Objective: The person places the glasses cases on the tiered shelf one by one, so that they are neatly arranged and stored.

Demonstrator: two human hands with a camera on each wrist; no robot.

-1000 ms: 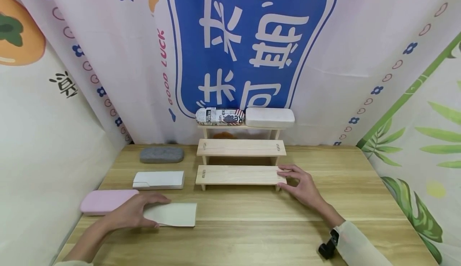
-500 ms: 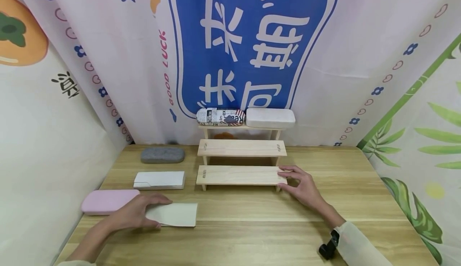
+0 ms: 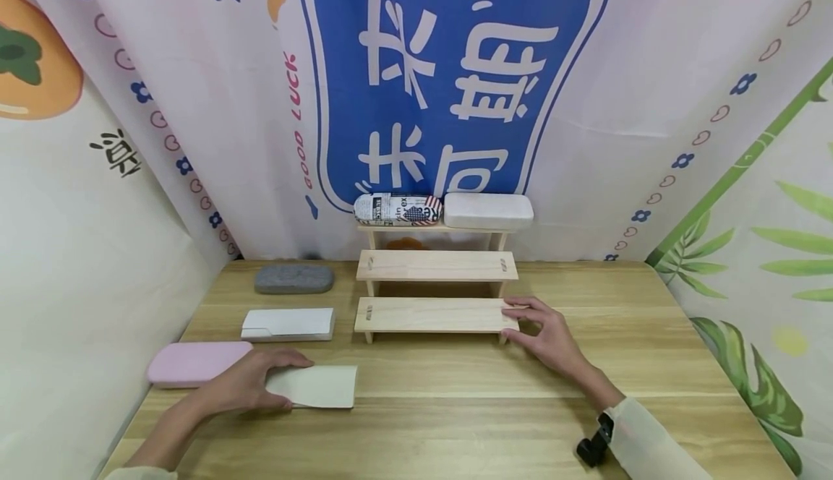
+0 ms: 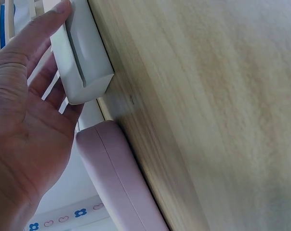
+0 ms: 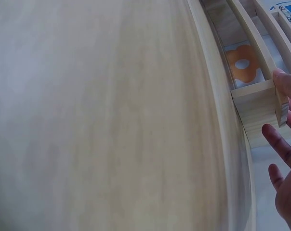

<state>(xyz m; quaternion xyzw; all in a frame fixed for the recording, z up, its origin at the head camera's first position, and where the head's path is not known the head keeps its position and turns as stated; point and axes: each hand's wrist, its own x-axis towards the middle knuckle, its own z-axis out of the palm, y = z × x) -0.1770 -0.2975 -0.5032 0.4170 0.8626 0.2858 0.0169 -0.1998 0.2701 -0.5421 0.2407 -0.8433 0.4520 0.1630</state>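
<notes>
- Left hand [image 3: 244,382] on the cream case [image 3: 325,386], thumb and fingers parted to its width, gripping it at the table [image 3: 455,422]!
- Pink case [image 3: 189,364] just beside that hand.
- Right hand [image 3: 552,341] pinching the right end of the wooden stand [image 3: 429,315], lowest step.
- White flap case [image 3: 293,322], then grey case [image 3: 294,279], left of the stand.
- Top step: patterned case [image 3: 393,210] beside rounded white case [image 3: 488,210].

Saw bare matt wood in the stepped rack [image 3: 436,267] at centre, a smooth matt finish on the cream case [image 3: 319,387] at lower left, felt-like mottling on the grey case [image 3: 294,279] above, and creased cloth in the curtain [image 3: 423,97] at top.
</notes>
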